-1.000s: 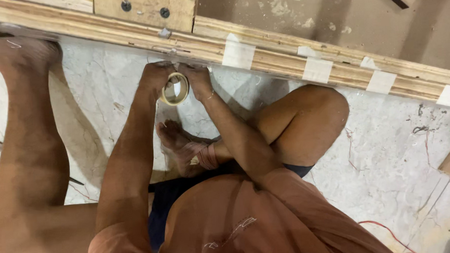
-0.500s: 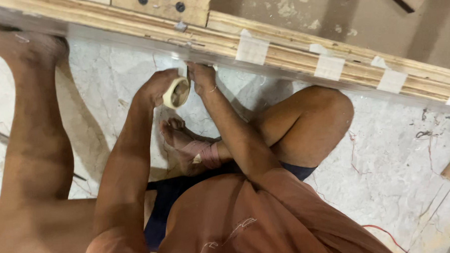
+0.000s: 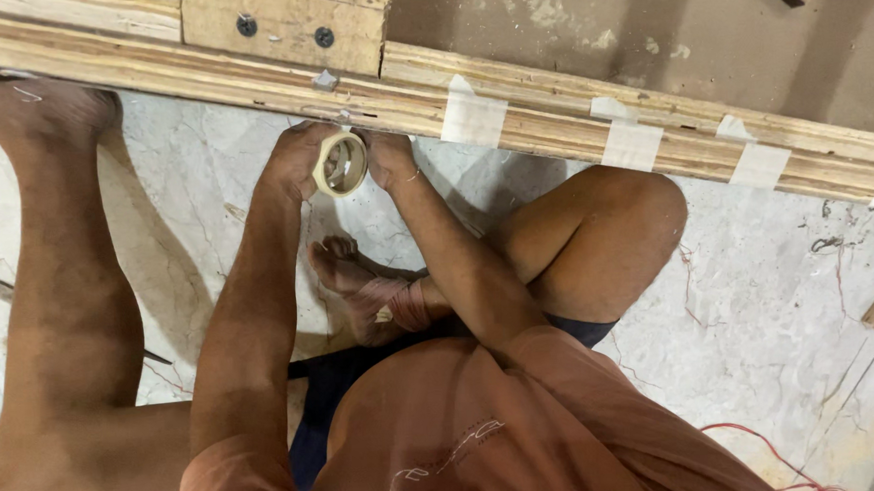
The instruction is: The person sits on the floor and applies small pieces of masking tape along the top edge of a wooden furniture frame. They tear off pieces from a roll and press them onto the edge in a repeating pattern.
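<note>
While the left hand (image 3: 294,163) wraps its fingers around a pale tape roll (image 3: 340,165), hollow core facing us, held just under the layered wooden plank (image 3: 549,125), the right hand (image 3: 387,158) pinches at the roll's far edge. Its fingertips are tucked under the plank, and the loose tape end can't be made out.

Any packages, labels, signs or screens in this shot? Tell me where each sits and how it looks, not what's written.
No packages, signs or screens show.
Closest things to labels: pale tape strips across the long wooden board, plain rectangles spaced toward the right.
Tape roll: cream ring between the left hand and the right hand, just below the board.
Shirt print: thin pale line marking on the orange shirt, bottom middle.
</note>
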